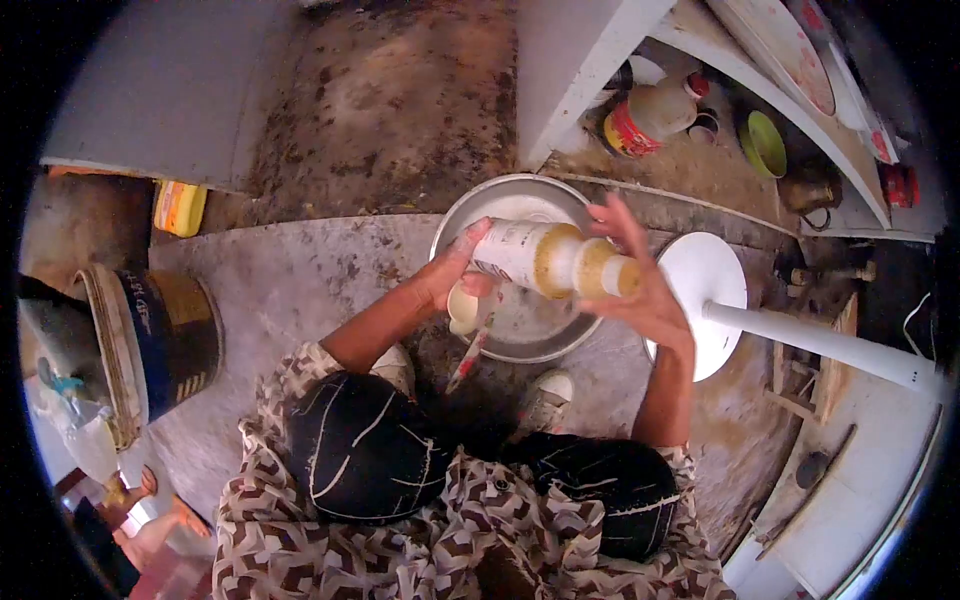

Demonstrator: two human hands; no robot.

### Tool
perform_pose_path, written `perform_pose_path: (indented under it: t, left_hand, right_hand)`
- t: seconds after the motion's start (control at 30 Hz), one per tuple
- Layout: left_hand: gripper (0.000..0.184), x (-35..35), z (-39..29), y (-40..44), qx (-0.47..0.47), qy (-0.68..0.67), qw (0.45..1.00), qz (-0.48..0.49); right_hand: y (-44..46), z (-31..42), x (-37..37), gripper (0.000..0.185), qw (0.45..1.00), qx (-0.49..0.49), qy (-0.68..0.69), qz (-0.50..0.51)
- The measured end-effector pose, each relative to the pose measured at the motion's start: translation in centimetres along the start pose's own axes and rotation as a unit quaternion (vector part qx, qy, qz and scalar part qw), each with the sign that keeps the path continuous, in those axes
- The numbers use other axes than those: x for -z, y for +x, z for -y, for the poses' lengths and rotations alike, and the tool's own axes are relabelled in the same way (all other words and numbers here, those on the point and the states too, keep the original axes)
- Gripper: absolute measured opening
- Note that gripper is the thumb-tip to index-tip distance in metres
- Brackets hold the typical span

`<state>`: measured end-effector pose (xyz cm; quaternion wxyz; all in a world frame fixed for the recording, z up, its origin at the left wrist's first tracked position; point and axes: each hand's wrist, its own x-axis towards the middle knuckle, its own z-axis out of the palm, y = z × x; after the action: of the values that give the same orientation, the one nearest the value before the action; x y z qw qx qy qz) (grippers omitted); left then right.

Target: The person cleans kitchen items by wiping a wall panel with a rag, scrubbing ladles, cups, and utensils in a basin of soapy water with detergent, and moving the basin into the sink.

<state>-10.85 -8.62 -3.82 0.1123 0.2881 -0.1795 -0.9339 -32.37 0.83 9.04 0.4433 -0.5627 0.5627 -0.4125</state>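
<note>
Head view: bottle is held over the metal basin, lying almost on its side, cap end tipped slightly down toward the right hand. Body looks like smooth plastic, round, pinched into a waist near the neck. White label with small dark print on the base half, mustard-yellow shoulder and neck, pale cap. Left hand is closed round the label end, holding the bottle. Right hand is wide, fingers spread around the cap end, motion-blurred; can't tell if it's touching. Cream cup-like piece sits just under the left fingers; can't tell if they grip it. Basin is round, shallow, dull grey metal with a rolled rim, on a rough, stained grey floor. White stand just beside the basin: glossy flat disc, smooth pole. Well left, a round bucket in dark blue and tan, grimy rim, lies tilted.
</note>
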Motion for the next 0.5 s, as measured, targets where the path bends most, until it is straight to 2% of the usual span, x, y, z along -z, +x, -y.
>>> perform_pose_path:
  t: [0.07,0.17,0.27,0.3,0.4,0.43,0.5]
  left_hand:
    - [0.050,0.2,-0.2,-0.1,-0.038,0.020,0.999,0.003]
    - [0.048,-0.1,-0.3,0.0,-0.066,0.036,0.997,-0.009]
    - [0.046,-0.8,-0.5,-0.3,-0.088,0.057,0.994,-0.012]
    - [0.045,-0.7,-0.4,-0.2,-0.102,0.071,0.992,-0.015]
    - [0.042,-0.8,-0.4,-0.4,-0.107,0.086,0.990,-0.032]
    - [0.041,-0.9,-0.4,-0.5,-0.101,0.087,0.990,-0.040]
    - [0.038,-0.8,0.0,-0.3,-0.122,0.066,0.990,-0.039]
  right_hand:
    - [-0.5,0.8,1.8,0.056,0.996,-0.017,0.077,-0.048]
    - [-1.0,3.3,2.4,0.033,0.988,-0.102,0.067,-0.089]
    - [-0.9,5.2,0.8,0.036,0.962,-0.135,-0.171,-0.164]
    - [-1.0,4.5,0.6,0.035,0.942,-0.104,-0.266,-0.177]
    - [-0.9,5.1,-0.5,0.035,0.887,-0.108,-0.399,-0.205]
    - [-0.8,5.4,-0.7,0.035,0.872,-0.100,-0.419,-0.233]
    - [-1.5,4.3,-0.2,0.037,0.877,-0.132,-0.400,-0.230]
